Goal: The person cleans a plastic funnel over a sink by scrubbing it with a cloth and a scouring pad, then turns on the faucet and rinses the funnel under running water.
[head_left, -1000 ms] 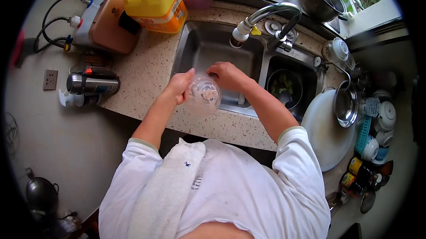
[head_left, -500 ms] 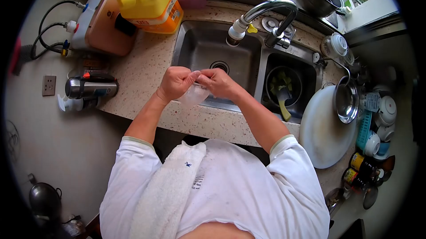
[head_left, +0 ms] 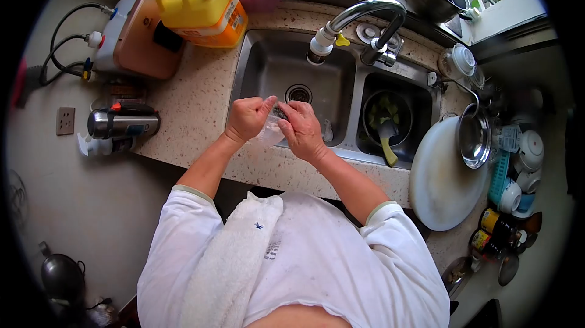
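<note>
My left hand (head_left: 245, 119) is closed, pinching one side of a small clear plastic bag (head_left: 269, 133) above the sink's front edge. My right hand (head_left: 303, 130) has its fingers and thumb at the bag's other side, gripping it near the top. Something dark shows between the two hands at the bag's mouth; I cannot make out what it is. A small clear scrap of plastic (head_left: 328, 130) lies against the right wall of the large sink basin (head_left: 268, 53), just beyond my right hand.
A faucet (head_left: 365, 8) arches over the sink. In the smaller basin, a pot (head_left: 411, 122) holds green pieces and a green-handled tool (head_left: 388, 148). A yellow jug (head_left: 204, 14) stands back left; a round white cutting board (head_left: 448, 175) lies to the right.
My right hand has turned and spread slightly at the bag's mouth. A clear plastic scrap now shows in the large basin beside it. The bag stays between both hands.
</note>
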`<state>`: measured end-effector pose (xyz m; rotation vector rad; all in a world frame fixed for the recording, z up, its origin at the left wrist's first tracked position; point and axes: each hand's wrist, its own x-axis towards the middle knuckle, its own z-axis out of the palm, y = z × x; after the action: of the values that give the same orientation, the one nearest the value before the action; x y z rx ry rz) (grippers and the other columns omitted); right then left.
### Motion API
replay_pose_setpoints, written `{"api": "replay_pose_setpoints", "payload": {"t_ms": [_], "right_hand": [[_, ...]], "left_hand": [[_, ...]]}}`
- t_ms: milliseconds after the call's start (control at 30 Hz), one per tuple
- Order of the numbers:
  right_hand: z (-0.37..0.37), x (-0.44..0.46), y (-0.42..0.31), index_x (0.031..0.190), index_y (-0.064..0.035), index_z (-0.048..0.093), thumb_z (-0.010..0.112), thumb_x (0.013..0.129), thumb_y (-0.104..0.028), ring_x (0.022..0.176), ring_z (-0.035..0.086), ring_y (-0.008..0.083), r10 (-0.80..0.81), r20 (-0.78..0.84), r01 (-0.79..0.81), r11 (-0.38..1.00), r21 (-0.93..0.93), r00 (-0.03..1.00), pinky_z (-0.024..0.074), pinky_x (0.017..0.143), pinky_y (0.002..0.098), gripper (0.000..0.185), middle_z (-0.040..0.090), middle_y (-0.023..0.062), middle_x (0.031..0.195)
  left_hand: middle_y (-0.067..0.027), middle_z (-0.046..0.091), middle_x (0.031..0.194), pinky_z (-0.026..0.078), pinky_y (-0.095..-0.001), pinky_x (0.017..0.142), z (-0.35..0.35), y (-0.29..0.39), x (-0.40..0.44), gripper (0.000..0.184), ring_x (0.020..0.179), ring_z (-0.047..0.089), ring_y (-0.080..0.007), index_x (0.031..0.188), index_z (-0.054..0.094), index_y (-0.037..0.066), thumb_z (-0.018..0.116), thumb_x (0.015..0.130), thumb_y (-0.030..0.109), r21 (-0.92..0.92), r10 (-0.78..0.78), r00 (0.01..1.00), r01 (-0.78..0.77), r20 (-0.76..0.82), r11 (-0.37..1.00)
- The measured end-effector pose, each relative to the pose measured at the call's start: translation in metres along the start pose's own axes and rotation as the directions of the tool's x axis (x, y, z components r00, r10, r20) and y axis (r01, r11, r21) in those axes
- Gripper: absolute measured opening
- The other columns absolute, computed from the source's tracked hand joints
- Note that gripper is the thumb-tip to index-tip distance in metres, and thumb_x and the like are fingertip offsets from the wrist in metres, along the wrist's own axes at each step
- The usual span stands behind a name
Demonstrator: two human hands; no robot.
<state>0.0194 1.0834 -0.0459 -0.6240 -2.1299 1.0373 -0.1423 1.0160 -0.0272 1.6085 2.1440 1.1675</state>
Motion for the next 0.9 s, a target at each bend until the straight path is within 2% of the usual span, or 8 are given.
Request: {"api": "replay_pose_setpoints", "payload": {"t_ms": [33, 133, 333, 433, 500, 567, 667, 900], "right_hand": [[0.001, -0.002, -0.001, 0.093, -0.0056, 0.066, 0.061, 0.087, -0.025, 0.096, 0.055, 0.0294, -0.038, -0.069, 0.035, 0.998, -0.044, 0.997, 0.0461, 0.082, 0.0386, 0.021, 0.06, 0.0132, 0.097], [-0.006, -0.005, 0.011, 0.095, -0.0053, 0.065, 0.068, 0.081, -0.024, 0.086, 0.057, 0.0278, 0.009, 0.379, 0.003, 1.0, -0.03, 0.925, 0.0478, 0.075, 0.0404, 0.024, 0.06, 0.0094, 0.087], [-0.012, 0.001, 0.01, 0.081, -0.0068, 0.064, 0.07, 0.074, -0.015, 0.084, 0.059, 0.0288, -0.136, 0.583, 0.14, 0.989, 0.039, 0.801, 0.049, 0.071, 0.0406, 0.013, 0.062, 0.0074, 0.085], [-0.007, 0.011, 0.005, 0.089, -0.0067, 0.065, 0.07, 0.073, -0.011, 0.085, 0.058, 0.0292, -0.088, 0.577, 0.178, 0.979, -0.101, 0.812, 0.0493, 0.073, 0.0402, 0.017, 0.061, 0.0082, 0.087], [-0.006, 0.016, 0.005, 0.09, -0.0067, 0.065, 0.068, 0.074, -0.011, 0.088, 0.058, 0.0288, -0.081, 0.547, 0.217, 0.958, -0.189, 0.833, 0.0495, 0.075, 0.0398, 0.017, 0.061, 0.0071, 0.089], [-0.005, 0.014, 0.005, 0.093, -0.0068, 0.065, 0.067, 0.075, -0.011, 0.091, 0.057, 0.0287, -0.08, 0.533, 0.238, 0.942, -0.235, 0.842, 0.0493, 0.077, 0.0397, 0.019, 0.061, 0.0072, 0.093], [0.003, 0.012, 0.003, 0.1, -0.0073, 0.065, 0.065, 0.077, -0.012, 0.096, 0.055, 0.0298, -0.123, 0.48, 0.257, 0.941, -0.222, 0.869, 0.0488, 0.08, 0.0404, 0.023, 0.059, 0.0097, 0.099], [-0.005, 0.014, 0.033, 0.113, -0.0085, 0.062, 0.063, 0.078, -0.006, 0.094, 0.051, 0.0319, -0.089, 0.238, 0.124, 0.983, -0.138, 0.967, 0.0456, 0.081, 0.0398, 0.035, 0.053, 0.0145, 0.099]], "left_hand": [[-0.0158, 0.05, 0.052, 0.037, -0.0384, 0.041, -0.001, 0.001, -0.003, 0.041, 0.043, 0.048, -0.0318, 0.052, 0.053, 0.003, 0.068, 0.084, 0.023, 0.004, 0.013, 1.0, -0.013, 0.006, 1.0], [-0.015, 0.05, 0.051, 0.037, -0.0382, 0.041, 0.003, 0.005, -0.005, 0.042, 0.043, 0.048, -0.0317, 0.052, 0.053, 0.003, 0.069, 0.084, 0.023, -0.001, 0.116, 0.993, -0.116, 0.04, 0.993], [-0.0118, 0.056, 0.059, 0.041, -0.0369, 0.046, 0.002, -0.003, -0.001, 0.032, 0.054, 0.056, -0.0293, 0.058, 0.055, 0.003, 0.071, 0.08, 0.02, 0.049, 0.394, 0.916, -0.398, 0.082, 0.916], [-0.0142, 0.062, 0.076, 0.046, -0.0338, 0.053, 0.008, 0.001, 0.001, 0.02, 0.07, 0.061, -0.029, 0.078, 0.058, 0.0, 0.069, 0.08, 0.017, 0.138, 0.257, 0.932, -0.228, -0.256, 0.964], [-0.0166, 0.062, 0.085, 0.05, -0.0345, 0.06, 0.027, -0.013, -0.008, 0.021, 0.08, 0.062, -0.0305, 0.091, 0.056, -0.001, 0.066, 0.08, 0.013, -0.034, -0.177, 0.927, 0.176, -0.329, 0.984], [-0.0202, 0.061, 0.087, 0.057, -0.043, 0.067, 0.029, -0.012, -0.022, 0.027, 0.083, 0.064, -0.0343, 0.107, 0.051, -0.007, 0.053, 0.083, 0.007, -0.588, -0.746, 0.618, 0.708, 0.248, 0.391], [-0.0223, 0.061, 0.087, 0.058, -0.0501, 0.062, 0.012, -0.007, -0.02, 0.029, 0.079, 0.066, -0.0359, 0.107, 0.049, -0.011, 0.044, 0.085, 0.007, -0.57, -0.688, 0.37, 0.818, 0.624, -0.077], [-0.0182, 0.062, 0.079, 0.054, -0.0358, 0.047, 0.025, -0.024, -0.028, 0.018, 0.055, 0.061, -0.0218, 0.092, 0.051, -0.009, 0.041, 0.086, 0.005, -0.469, -0.73, 0.219, 0.87, 0.647, -0.154]]}}
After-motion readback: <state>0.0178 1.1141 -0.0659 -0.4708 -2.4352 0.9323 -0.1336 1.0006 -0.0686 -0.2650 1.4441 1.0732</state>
